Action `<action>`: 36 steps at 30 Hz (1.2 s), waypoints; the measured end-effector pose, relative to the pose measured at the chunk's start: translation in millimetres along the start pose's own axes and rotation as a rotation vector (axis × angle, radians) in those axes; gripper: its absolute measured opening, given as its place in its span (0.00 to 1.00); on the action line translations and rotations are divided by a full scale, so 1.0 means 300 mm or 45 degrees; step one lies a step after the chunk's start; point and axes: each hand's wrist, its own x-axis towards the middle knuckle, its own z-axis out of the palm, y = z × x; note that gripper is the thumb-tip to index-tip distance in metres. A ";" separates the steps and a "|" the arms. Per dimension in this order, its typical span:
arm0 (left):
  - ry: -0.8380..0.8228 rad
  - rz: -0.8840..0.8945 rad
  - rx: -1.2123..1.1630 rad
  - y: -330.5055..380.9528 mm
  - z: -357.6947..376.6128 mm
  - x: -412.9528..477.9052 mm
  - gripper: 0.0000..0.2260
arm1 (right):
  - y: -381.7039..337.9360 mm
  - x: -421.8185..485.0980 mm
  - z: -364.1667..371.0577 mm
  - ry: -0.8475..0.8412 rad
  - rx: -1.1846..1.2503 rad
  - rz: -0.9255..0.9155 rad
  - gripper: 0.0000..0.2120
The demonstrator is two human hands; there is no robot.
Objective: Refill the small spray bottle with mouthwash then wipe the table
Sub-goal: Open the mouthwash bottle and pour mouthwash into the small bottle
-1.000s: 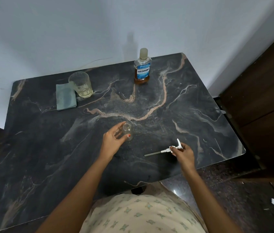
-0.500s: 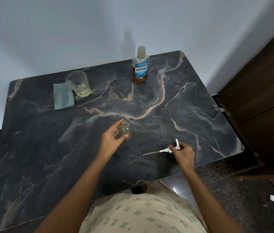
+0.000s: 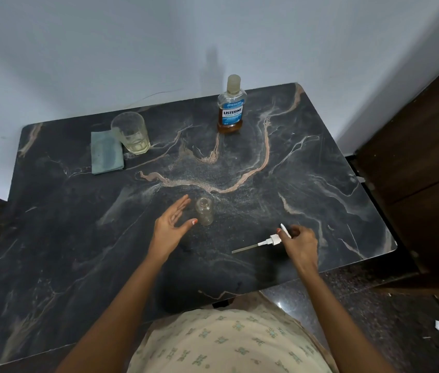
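The small clear spray bottle [image 3: 204, 211] stands upright and uncapped in the middle of the dark marble table [image 3: 307, 168]. My left hand [image 3: 171, 226] is open just left of it, fingers spread, with a small gap to the glass. The white spray pump [image 3: 268, 241] lies on the table to the right, its dip tube pointing left. My right hand [image 3: 300, 240] pinches the pump's head with its fingertips. The mouthwash bottle [image 3: 230, 106], capped and with amber liquid at the bottom, stands at the far edge. A folded grey-green cloth [image 3: 105, 154] lies at the far left.
A drinking glass [image 3: 131, 133] with a little pale liquid stands against the cloth. A dark wooden cabinet [image 3: 423, 162] flanks the table's right side. A wall runs behind the table. My patterned clothing [image 3: 229, 343] presses close to the near edge.
My left hand has let go of the small spray bottle and opened beside it. The right hand has lowered the pump so that it lies on the table.
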 end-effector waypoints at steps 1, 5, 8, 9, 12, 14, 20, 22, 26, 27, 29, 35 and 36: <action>0.014 -0.004 0.005 -0.004 -0.006 0.004 0.29 | -0.011 0.003 -0.002 0.020 -0.010 -0.026 0.17; 0.071 0.000 0.001 0.008 -0.020 0.043 0.27 | -0.077 0.028 0.005 0.045 -0.057 -0.166 0.18; 0.075 0.023 -0.002 0.033 -0.018 0.097 0.26 | -0.151 0.059 0.029 -0.043 -0.025 -0.271 0.19; 0.068 0.027 0.001 0.042 -0.015 0.119 0.26 | -0.179 0.071 0.041 -0.082 -0.004 -0.323 0.19; 0.030 0.031 0.001 0.070 -0.002 0.191 0.26 | -0.271 0.115 0.083 -0.199 0.023 -0.475 0.19; 0.003 0.031 0.002 0.087 0.009 0.241 0.26 | -0.331 0.150 0.114 -0.256 0.031 -0.538 0.19; 0.005 0.035 0.052 0.155 0.053 0.409 0.27 | -0.481 0.275 0.197 -0.276 0.022 -0.640 0.21; 0.013 0.032 0.069 0.185 0.067 0.473 0.27 | -0.528 0.326 0.207 -0.233 0.048 -0.649 0.21; 0.038 0.016 0.108 0.242 0.097 0.606 0.27 | -0.624 0.433 0.214 -0.066 0.153 -0.666 0.20; 0.045 0.017 0.126 0.255 0.107 0.638 0.28 | -0.648 0.460 0.215 -0.042 0.167 -0.664 0.21; 0.056 0.029 0.147 0.281 0.128 0.696 0.28 | -0.696 0.518 0.216 -0.029 0.192 -0.655 0.25; 0.045 0.080 0.152 0.349 0.185 0.829 0.29 | -0.794 0.664 0.224 -0.197 0.171 -0.705 0.34; 0.038 0.081 0.160 0.356 0.191 0.845 0.29 | -0.802 0.676 0.226 -0.229 0.168 -0.718 0.35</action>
